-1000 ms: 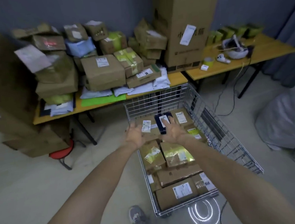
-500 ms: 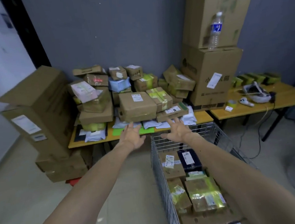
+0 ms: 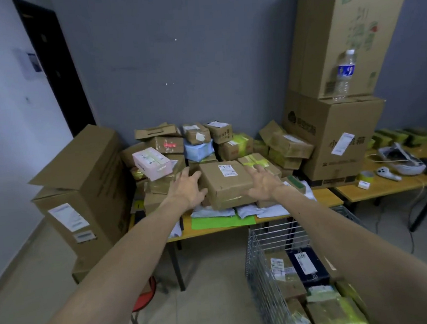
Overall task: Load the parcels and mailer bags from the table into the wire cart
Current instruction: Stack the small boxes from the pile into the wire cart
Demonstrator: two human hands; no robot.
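Up from the five-o'clock wire cart (image 3: 261,280), left hand (image 3: 187,187) and right hand (image 3: 262,183) flank the next parcel (image 3: 228,183); fingers spread, nothing gripped.

Grey wall (image 3: 174,62), dark doorway (image 3: 55,79) left — wooden table (image 3: 330,196), pale floor (image 3: 218,302).

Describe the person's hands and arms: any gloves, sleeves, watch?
Left hand and right hand are ungloved, with no rings visible. Left forearm and right forearm show no sleeve, watch or wristband up to the frame edge.
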